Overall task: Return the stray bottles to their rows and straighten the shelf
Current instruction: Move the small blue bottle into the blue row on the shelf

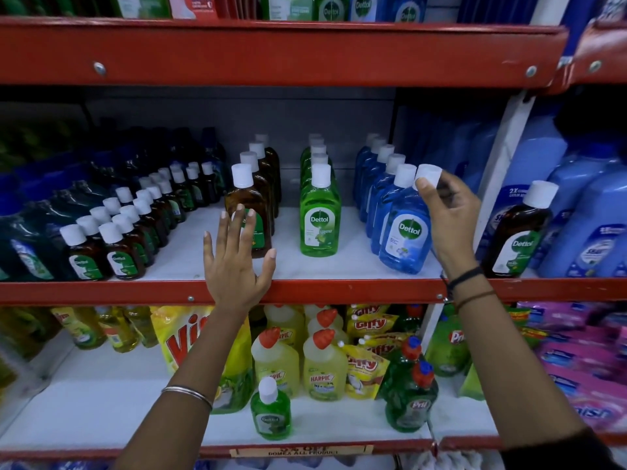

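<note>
Bottles (319,212) stand in rows on a red-edged white store shelf (305,290)

Two bare forearms are seen. A thin silver bangle (188,395) is worn on the left forearm — two cords, one black (464,277) and one brown (475,297), on the right wrist. A dark sleeve edge (556,451) is glimpsed at the lower right corner.

My right hand (448,218) is at the white cap of a blue bottle (405,232). Left of that bottle stand a lime-green bottle (319,218) and an amber-brown bottle (249,212) — both white-capped. Below it runs the shelf edge (339,290) — red.
</note>
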`<state>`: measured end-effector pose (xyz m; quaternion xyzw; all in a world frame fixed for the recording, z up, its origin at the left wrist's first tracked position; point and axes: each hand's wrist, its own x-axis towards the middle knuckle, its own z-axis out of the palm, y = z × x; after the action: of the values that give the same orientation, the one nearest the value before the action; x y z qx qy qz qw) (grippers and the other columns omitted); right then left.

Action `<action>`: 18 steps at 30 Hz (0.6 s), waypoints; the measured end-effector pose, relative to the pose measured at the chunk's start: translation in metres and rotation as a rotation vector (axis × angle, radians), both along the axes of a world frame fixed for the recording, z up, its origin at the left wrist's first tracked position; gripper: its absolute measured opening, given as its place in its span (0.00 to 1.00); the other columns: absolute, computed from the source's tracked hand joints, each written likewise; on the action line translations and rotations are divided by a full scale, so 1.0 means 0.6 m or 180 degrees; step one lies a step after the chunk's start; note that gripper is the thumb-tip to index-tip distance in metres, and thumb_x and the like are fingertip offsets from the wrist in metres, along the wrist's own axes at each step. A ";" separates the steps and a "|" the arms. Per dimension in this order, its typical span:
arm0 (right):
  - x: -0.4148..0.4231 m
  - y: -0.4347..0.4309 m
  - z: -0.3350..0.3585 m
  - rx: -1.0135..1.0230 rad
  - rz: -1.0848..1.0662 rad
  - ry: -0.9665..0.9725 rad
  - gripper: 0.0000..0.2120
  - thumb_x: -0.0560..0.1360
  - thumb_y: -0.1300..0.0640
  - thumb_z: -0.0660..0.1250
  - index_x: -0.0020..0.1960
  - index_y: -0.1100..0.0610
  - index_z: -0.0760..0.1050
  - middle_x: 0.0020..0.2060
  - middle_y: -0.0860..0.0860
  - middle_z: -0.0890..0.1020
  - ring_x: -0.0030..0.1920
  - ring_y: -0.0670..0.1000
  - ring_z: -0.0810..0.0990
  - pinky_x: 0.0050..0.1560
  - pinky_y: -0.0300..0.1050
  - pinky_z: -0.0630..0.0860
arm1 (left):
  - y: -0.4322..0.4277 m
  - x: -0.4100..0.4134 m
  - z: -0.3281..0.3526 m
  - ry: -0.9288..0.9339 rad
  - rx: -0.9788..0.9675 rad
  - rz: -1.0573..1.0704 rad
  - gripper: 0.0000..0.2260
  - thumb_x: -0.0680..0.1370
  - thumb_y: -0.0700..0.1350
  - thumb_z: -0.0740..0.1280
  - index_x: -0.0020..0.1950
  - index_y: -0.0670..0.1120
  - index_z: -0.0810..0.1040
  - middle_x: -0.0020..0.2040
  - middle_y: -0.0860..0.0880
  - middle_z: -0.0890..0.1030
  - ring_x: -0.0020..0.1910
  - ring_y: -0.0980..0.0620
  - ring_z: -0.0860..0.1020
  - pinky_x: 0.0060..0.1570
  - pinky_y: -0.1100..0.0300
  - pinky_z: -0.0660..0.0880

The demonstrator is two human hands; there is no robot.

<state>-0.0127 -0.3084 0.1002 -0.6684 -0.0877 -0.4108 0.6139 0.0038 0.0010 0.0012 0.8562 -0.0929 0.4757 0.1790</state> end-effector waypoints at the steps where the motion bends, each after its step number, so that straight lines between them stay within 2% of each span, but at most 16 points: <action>1: 0.005 -0.002 -0.005 -0.0056 -0.0019 0.0067 0.21 0.71 0.48 0.70 0.56 0.62 0.78 0.48 0.57 0.83 0.46 0.49 0.80 0.51 0.47 0.78 | 0.000 0.000 0.000 -0.0004 0.0000 0.0005 0.30 0.79 0.59 0.54 0.80 0.52 0.54 0.79 0.49 0.61 0.79 0.48 0.57 0.76 0.45 0.49; 4: 0.013 -0.006 -0.019 -0.0141 -0.0080 0.0236 0.22 0.70 0.45 0.70 0.57 0.60 0.78 0.49 0.59 0.83 0.47 0.52 0.80 0.52 0.52 0.79 | 0.000 0.002 -0.001 -0.0017 -0.0004 0.0018 0.30 0.79 0.59 0.54 0.80 0.52 0.54 0.79 0.49 0.61 0.79 0.48 0.56 0.77 0.48 0.46; 6: 0.014 -0.005 -0.024 -0.0172 -0.0100 0.0309 0.23 0.69 0.44 0.70 0.57 0.58 0.79 0.49 0.58 0.84 0.47 0.53 0.80 0.52 0.51 0.79 | 0.000 0.002 -0.002 -0.0030 -0.0004 0.0034 0.30 0.79 0.59 0.54 0.79 0.52 0.55 0.79 0.49 0.61 0.79 0.48 0.57 0.77 0.49 0.46; 8: 0.012 -0.003 -0.024 -0.0201 -0.0132 0.0344 0.21 0.69 0.45 0.72 0.57 0.57 0.79 0.48 0.56 0.84 0.46 0.51 0.80 0.51 0.48 0.78 | -0.001 0.002 -0.002 -0.0061 -0.0003 0.0050 0.29 0.79 0.60 0.54 0.79 0.51 0.56 0.78 0.48 0.62 0.79 0.47 0.57 0.77 0.49 0.46; 12: 0.003 -0.001 -0.020 -0.0225 -0.0219 0.0374 0.17 0.71 0.52 0.72 0.57 0.58 0.79 0.47 0.54 0.83 0.43 0.42 0.79 0.47 0.37 0.75 | -0.002 0.001 -0.002 -0.0090 0.0000 0.0050 0.29 0.80 0.60 0.53 0.79 0.52 0.55 0.78 0.48 0.62 0.78 0.47 0.58 0.77 0.48 0.47; 14: -0.007 0.001 -0.023 -0.0293 -0.0252 0.0381 0.18 0.71 0.53 0.72 0.58 0.59 0.78 0.51 0.55 0.83 0.47 0.40 0.80 0.51 0.36 0.77 | -0.002 0.001 -0.002 -0.0079 0.0001 0.0062 0.29 0.80 0.60 0.53 0.80 0.52 0.55 0.78 0.48 0.62 0.79 0.47 0.58 0.76 0.46 0.48; 16: -0.024 0.007 -0.030 -0.0341 -0.0378 0.0298 0.20 0.72 0.52 0.71 0.61 0.59 0.76 0.56 0.54 0.81 0.55 0.45 0.79 0.59 0.38 0.75 | 0.000 0.000 -0.002 -0.0067 -0.0011 0.0049 0.29 0.80 0.60 0.53 0.79 0.51 0.55 0.79 0.48 0.62 0.79 0.47 0.57 0.76 0.46 0.48; 18: -0.050 0.021 -0.042 -0.0378 -0.0605 0.0112 0.20 0.73 0.50 0.71 0.62 0.57 0.75 0.58 0.53 0.79 0.60 0.48 0.77 0.62 0.38 0.72 | 0.003 -0.001 -0.003 -0.0074 0.0025 0.0029 0.29 0.80 0.59 0.53 0.79 0.50 0.56 0.79 0.47 0.62 0.79 0.47 0.57 0.77 0.46 0.47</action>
<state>-0.0426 -0.2957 0.0752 -0.7160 -0.0373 -0.4494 0.5329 0.0031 0.0027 -0.0009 0.8517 -0.0929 0.4860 0.1724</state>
